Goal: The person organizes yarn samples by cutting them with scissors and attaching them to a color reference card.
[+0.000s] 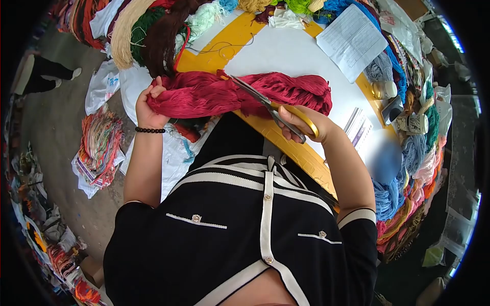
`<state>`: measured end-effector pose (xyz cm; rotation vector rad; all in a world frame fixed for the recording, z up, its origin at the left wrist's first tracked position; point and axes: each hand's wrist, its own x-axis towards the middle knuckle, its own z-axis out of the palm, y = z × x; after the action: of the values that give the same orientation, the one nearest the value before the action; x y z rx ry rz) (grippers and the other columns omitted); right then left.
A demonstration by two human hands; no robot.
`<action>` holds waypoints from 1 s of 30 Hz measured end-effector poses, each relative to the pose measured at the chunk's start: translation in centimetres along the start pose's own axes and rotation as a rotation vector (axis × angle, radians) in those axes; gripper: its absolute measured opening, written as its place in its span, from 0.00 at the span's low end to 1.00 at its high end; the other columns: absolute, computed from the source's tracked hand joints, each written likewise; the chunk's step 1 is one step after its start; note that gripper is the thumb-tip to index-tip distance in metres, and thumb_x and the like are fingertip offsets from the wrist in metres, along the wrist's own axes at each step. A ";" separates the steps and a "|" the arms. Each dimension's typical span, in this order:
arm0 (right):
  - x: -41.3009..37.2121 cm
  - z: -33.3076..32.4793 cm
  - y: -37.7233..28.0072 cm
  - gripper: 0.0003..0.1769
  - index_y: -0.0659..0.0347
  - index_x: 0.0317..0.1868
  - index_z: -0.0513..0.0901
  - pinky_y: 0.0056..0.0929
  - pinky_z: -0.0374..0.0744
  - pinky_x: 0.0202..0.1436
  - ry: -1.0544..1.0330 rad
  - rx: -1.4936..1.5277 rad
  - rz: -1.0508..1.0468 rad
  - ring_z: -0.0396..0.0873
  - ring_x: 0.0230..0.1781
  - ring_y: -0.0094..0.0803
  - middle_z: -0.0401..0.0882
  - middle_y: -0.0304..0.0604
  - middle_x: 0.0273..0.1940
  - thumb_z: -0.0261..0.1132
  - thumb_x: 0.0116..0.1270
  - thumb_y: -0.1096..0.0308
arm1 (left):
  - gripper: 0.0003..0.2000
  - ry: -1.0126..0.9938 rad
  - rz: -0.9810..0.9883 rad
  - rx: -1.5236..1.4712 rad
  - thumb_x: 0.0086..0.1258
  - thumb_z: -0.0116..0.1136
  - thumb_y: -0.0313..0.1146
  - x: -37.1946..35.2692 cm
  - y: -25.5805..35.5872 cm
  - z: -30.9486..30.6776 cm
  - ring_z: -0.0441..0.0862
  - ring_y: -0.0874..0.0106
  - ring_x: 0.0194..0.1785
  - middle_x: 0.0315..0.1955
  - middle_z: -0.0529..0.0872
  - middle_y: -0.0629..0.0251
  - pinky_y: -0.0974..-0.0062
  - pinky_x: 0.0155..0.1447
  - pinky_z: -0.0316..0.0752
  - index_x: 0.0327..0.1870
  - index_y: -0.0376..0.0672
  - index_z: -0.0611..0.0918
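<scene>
A thick crimson skein of yarn (pixel 204 94) stretches across the near edge of the table. My left hand (pixel 151 104), with a dark bead bracelet on its wrist, is closed around the skein's left end. In my right hand (pixel 301 125) are large scissors (pixel 260 97) with yellow handles, fingers wrapped through the loops. Their long blades point up and left and overlap the middle of the skein, near a small orange-red tie (pixel 222 74). The skein's right end rests on the white tabletop (pixel 286 48).
Yellow tape (pixel 286 145) edges the table. Hanks of yarn in many colours (pixel 158 41) crowd the far and right sides. A written sheet (pixel 352 43), a phone (pixel 392 110) and a paper cup (pixel 412 124) lie at right. Yarn bundles (pixel 99 148) sit on the floor; a person's legs (pixel 48 71) show at left.
</scene>
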<state>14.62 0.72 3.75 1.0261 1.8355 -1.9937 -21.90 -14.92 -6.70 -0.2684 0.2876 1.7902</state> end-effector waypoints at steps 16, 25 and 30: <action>0.8 -0.7 0.0 0.33 0.58 0.31 0.73 0.15 0.67 0.19 -0.099 0.016 -0.122 0.72 0.17 0.19 0.73 0.36 0.21 0.52 0.64 0.31 | 0.15 0.019 0.021 0.012 0.63 0.51 0.25 -0.1 0.3 0.0 0.71 0.79 0.29 0.22 0.71 0.75 0.80 0.49 0.69 0.51 0.36 0.74; 0.5 0.1 0.0 0.30 0.59 0.33 0.74 0.16 0.68 0.20 0.131 0.080 -0.299 0.72 0.18 0.18 0.73 0.35 0.21 0.59 0.62 0.35 | 0.16 -0.048 -0.003 0.023 0.64 0.51 0.25 -0.3 0.5 0.0 0.71 0.80 0.29 0.23 0.71 0.75 0.79 0.49 0.69 0.53 0.36 0.73; -0.7 -2.6 -1.2 0.25 0.65 0.38 0.73 0.36 0.77 0.36 1.000 -0.665 -0.110 0.80 0.29 0.45 0.80 0.50 0.30 0.75 0.50 0.58 | 0.18 -0.160 -0.102 0.120 0.66 0.50 0.26 -0.3 0.8 1.7 0.71 0.80 0.30 0.24 0.72 0.74 0.81 0.46 0.69 0.57 0.35 0.71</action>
<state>15.22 3.15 5.24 1.8407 2.7505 -0.7051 -22.62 -14.79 -4.92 -0.0531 0.2611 1.6754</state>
